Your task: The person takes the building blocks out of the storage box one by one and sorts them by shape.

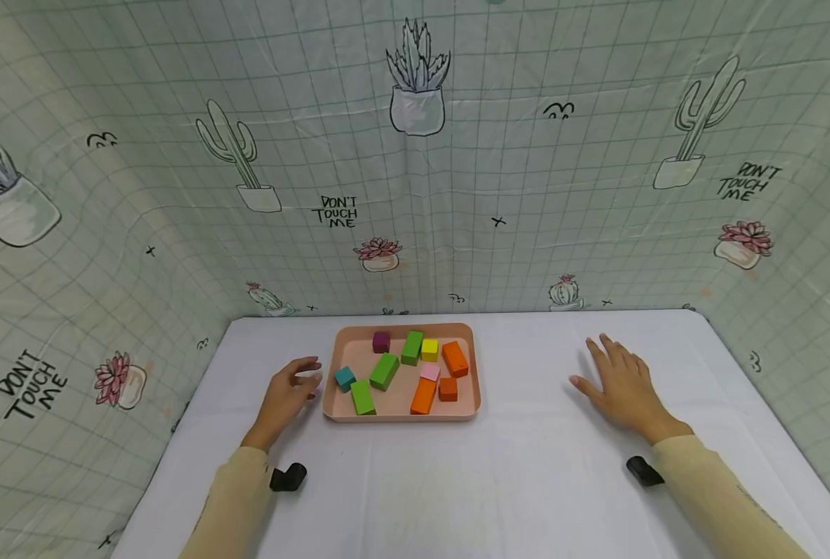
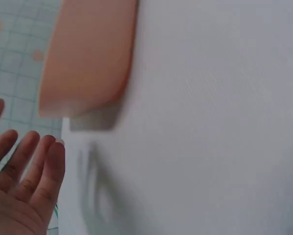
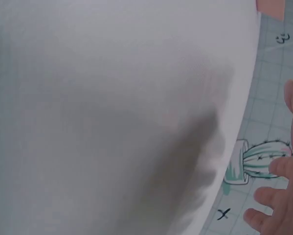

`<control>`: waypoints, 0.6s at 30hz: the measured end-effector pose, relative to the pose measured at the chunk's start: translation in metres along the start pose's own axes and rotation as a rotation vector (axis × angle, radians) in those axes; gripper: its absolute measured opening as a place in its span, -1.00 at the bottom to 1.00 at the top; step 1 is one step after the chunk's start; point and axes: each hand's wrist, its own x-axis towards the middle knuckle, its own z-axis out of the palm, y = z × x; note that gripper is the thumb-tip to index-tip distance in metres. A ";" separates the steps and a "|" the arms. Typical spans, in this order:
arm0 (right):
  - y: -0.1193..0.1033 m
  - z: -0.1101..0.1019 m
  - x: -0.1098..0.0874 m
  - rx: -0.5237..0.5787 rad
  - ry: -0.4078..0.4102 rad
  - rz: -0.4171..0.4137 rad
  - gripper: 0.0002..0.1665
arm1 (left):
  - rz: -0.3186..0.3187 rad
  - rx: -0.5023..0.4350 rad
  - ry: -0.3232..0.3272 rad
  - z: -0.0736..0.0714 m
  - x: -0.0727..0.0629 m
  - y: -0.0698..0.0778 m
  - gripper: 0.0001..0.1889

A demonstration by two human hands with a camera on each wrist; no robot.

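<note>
A shallow peach-coloured tray (image 1: 401, 418) lies on the white table, holding several small blocks: green blocks (image 1: 384, 371), orange blocks (image 1: 455, 359), a yellow block (image 1: 430, 349), a purple block (image 1: 381, 342), a teal block (image 1: 345, 378) and a pink block (image 1: 430, 373). Just left of the tray is my left hand (image 1: 289, 396), fingers loosely bent and nothing in them. In the left wrist view its fingers are apart from the tray's side (image 2: 95, 54). Well to the right, my right hand (image 1: 617, 386) hovers over the table with fingers spread, holding nothing.
The white-covered table (image 1: 526, 481) ends at the back against a hanging grid cloth (image 1: 484, 171) printed with cacti and lettering. Similar cloth hangs at both sides. A black wrist device (image 1: 289, 477) shows at the left sleeve, another black device (image 1: 644, 471) at the right.
</note>
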 end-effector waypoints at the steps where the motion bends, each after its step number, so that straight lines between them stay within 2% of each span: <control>1: -0.003 0.000 0.000 0.000 0.004 -0.006 0.00 | -0.018 -0.028 -0.005 0.001 -0.001 0.002 -0.52; 5: -0.013 -0.003 0.000 0.004 0.016 -0.027 -0.05 | -0.086 -0.121 -0.030 0.004 -0.003 0.009 -0.53; 7: -0.018 -0.004 0.000 0.007 0.016 -0.032 -0.06 | -0.115 -0.140 -0.031 0.006 -0.004 0.012 -0.53; 11: -0.024 -0.005 0.000 0.002 0.017 -0.045 -0.08 | -0.158 -0.151 -0.017 0.008 -0.004 0.014 -0.53; 18: -0.026 -0.001 0.001 -0.012 0.072 -0.113 -0.14 | -0.195 -0.144 -0.006 0.008 -0.004 0.018 -0.51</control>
